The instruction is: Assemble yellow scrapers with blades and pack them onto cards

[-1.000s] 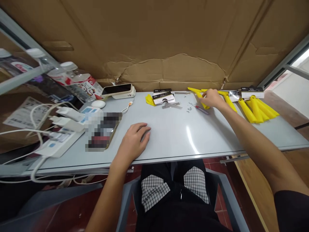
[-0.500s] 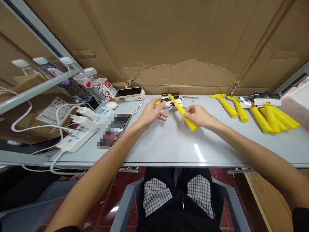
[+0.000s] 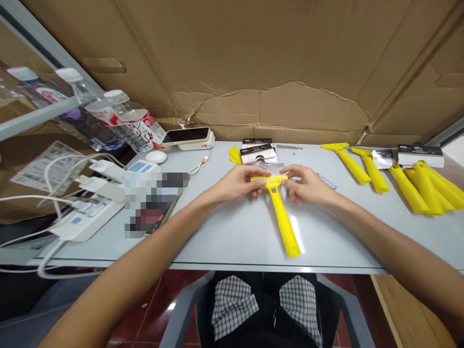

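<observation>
The yellow plastic T-shaped tool has been swinging round since half a second ago: its grip is now pointing toward the body, and the left hand, which was spreading beside it, is joining the right hand on its crossbar. Nearest, both bare forearms are slanting inward from the lower corners across the glossy pale-grey surface. The grip is leaning slightly rightward; whether it is resting or hovering, I can't tell. And up at the crossbar, the left thumb is pressing on top with fingers curling behind, pinching one end, while the right thumb and fingertips are pinching the other. Good form here would be keeping both pinches light and even, and keeping the crossbar square between them. Just beyond, thin silver metal strips are lying close by, so I'd be keeping those fingertips off the edges. A slim purple-handled tool is lying just past the right hand. Farther back, black-and-white card boxes are sitting beside a flat yellow piece, and more yellow plastic handles are lying off to the right, before the brown cardboard sheet.
</observation>
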Motion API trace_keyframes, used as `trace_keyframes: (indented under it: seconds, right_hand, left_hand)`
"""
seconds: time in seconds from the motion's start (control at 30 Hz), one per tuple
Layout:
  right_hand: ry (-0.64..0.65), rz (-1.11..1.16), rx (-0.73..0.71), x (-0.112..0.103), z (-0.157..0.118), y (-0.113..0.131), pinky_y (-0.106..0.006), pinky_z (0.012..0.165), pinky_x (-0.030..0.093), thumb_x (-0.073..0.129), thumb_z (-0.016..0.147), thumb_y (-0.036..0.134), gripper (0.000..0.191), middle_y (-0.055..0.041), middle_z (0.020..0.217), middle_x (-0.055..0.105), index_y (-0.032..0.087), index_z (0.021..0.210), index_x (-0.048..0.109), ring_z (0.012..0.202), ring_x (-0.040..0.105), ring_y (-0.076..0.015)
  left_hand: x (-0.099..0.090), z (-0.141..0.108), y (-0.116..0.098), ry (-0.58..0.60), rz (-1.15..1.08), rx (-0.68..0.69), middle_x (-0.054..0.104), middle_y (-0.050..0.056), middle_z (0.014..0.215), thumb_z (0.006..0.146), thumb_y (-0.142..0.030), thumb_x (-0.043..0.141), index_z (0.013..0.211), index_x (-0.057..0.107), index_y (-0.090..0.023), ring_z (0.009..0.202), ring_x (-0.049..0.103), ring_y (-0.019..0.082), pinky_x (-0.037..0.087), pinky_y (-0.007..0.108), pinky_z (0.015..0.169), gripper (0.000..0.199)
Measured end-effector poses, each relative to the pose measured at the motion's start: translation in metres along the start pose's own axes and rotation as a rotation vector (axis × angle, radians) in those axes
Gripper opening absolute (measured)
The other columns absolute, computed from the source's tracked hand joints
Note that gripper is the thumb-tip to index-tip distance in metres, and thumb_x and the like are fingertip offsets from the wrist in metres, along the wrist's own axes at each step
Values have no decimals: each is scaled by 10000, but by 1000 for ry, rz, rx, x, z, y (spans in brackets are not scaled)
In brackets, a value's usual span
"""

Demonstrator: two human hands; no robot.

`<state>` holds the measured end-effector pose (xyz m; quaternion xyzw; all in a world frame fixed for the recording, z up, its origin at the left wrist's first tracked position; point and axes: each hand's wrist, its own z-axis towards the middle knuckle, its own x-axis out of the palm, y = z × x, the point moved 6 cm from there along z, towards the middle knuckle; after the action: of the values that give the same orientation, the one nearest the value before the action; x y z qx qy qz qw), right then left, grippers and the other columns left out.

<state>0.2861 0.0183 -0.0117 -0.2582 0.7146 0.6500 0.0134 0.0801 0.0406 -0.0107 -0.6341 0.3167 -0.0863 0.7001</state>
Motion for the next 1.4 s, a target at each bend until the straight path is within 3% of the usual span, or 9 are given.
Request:
trace_keyframes:
  seconds: [0.1, 0.23, 0.4, 0.73, 0.87, 1.0, 1.13, 1.27, 1.4]
  right_hand:
    - [66, -34, 33, -2, 3, -10, -307, 479, 435, 675, 1005, 336, 207, 3, 730, 662, 186, 1143, 711, 490, 543, -126]
    - [-1, -336, -146, -12, 2, -6, -356, 673, 516, 719, 1009, 450, 261, -40, 885, 754, 217, 1101, 793, 701, 659, -180]
    - [-63, -730, -384, -18, -3, 5, -435, 847, 526, 657, 1059, 395, 241, -103, 1062, 771, 223, 1120, 814, 935, 706, -271]
    - [25, -853, -392, -15, -4, 6, -448, 892, 545, 624, 1068, 430, 330, -115, 1159, 786, 203, 1218, 810, 1002, 723, -284]
    - [-85, -860, -255, -71, -1, 15, -422, 831, 532, 584, 1058, 478, 400, -109, 1049, 826, 183, 1201, 813, 861, 724, -251]
    - [-25, -1032, 48, -126, 6, -10, -433, 762, 531, 784, 877, 606, 403, -91, 997, 839, 235, 1033, 806, 880, 727, -291]
    - [33, -1024, 78, -137, 12, -24, -428, 753, 550, 808, 837, 596, 375, -69, 1027, 841, 281, 1041, 815, 894, 744, -287]
    - [100, -1004, 77, -128, 13, -27, -406, 736, 540, 751, 872, 416, 205, -59, 956, 827, 266, 997, 814, 848, 737, -259]
    - [23, -1027, 35, -132, 13, -19, -400, 750, 530, 721, 883, 379, 318, -73, 1079, 835, 241, 1158, 802, 872, 732, -257]
  left_hand:
    - [4, -3, -5, -14, 354, 182, 847, 102, 1073, 1017, -374, 740, 1249, 815, -187, 891, 768, 237, 611, 408, 839, 307]
    - [7, -5, -9, -67, 597, 347, 840, 115, 1173, 1071, -345, 681, 1236, 812, -200, 1068, 764, 279, 585, 463, 981, 256]
    - [10, -5, -6, -27, 656, 444, 825, 110, 1207, 1038, -281, 736, 1263, 784, -200, 1159, 731, 289, 574, 470, 1032, 244]
    - [5, -5, -6, 4, 623, 410, 810, 123, 1284, 986, -364, 791, 1298, 766, -194, 1189, 736, 289, 582, 491, 1067, 356]
    - [-21, -6, -20, -228, 445, 311, 825, 100, 1274, 991, -465, 734, 1195, 809, -222, 1141, 760, 266, 615, 420, 1003, 326]
    - [-58, -6, -17, -578, 182, 187, 843, 100, 1184, 1022, -499, 652, 1037, 811, -217, 1142, 762, 270, 594, 414, 1057, 324]
    - [-89, -3, 1, -791, -108, 147, 822, 135, 1223, 999, -531, 615, 994, 751, -210, 1205, 755, 267, 598, 420, 1037, 349]
    - [-107, 1, 18, -822, -132, 65, 812, 145, 1281, 998, -435, 547, 1025, 726, -223, 1260, 744, 267, 574, 440, 1092, 279]
    - [-106, 7, 24, -666, 363, 62, 727, 165, 1504, 989, -353, 519, 1280, 737, -208, 1443, 638, 307, 469, 528, 1247, 391]
